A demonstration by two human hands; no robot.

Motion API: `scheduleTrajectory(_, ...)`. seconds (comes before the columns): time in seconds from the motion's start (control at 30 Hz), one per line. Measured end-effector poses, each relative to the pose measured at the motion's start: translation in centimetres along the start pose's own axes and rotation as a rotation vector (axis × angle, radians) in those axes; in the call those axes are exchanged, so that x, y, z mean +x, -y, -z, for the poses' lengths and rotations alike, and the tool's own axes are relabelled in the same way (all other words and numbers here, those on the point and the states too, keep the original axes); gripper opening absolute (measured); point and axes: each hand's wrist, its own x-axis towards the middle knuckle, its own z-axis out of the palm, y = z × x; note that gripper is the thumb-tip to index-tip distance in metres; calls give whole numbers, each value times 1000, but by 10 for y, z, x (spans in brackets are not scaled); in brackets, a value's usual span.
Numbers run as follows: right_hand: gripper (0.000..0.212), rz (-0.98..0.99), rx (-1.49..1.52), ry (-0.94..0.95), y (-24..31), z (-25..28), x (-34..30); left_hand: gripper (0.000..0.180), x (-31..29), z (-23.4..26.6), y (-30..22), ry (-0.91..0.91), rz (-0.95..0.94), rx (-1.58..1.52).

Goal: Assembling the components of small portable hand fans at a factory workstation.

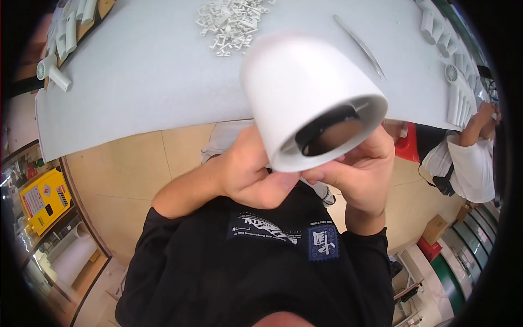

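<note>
A white cylindrical housing (305,82) is held up close in front of me, above the table's near edge. Its open end tilts toward me and shows a black piece (327,128) inside the rim. My left hand (253,177) grips the lower left side, thumb on the rim's bottom. On the right side, my right hand (364,169) is closed round the housing, its thumb near the left one at the bottom of the rim. Several fingers of both hands are hidden behind the cylinder.
On the white table (136,76) lie a heap of small white plastic parts (231,24) and a slim metal tweezers-like tool (359,47). White hair-dryer-shaped shells (53,73) stand at the left, with more shells (460,90) at the right. A co-worker (468,163) sits at the right.
</note>
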Motion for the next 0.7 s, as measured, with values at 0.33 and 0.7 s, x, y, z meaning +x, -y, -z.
scheduleTrajectory(0.33,14,-33,68,-38,-1,-6,-1,36,8,-5,2,6,98,-268)
scheduleTrajectory(0.7,13,143,-480,116,24,12,17,47,6,-12,-12,-75,394,-409)
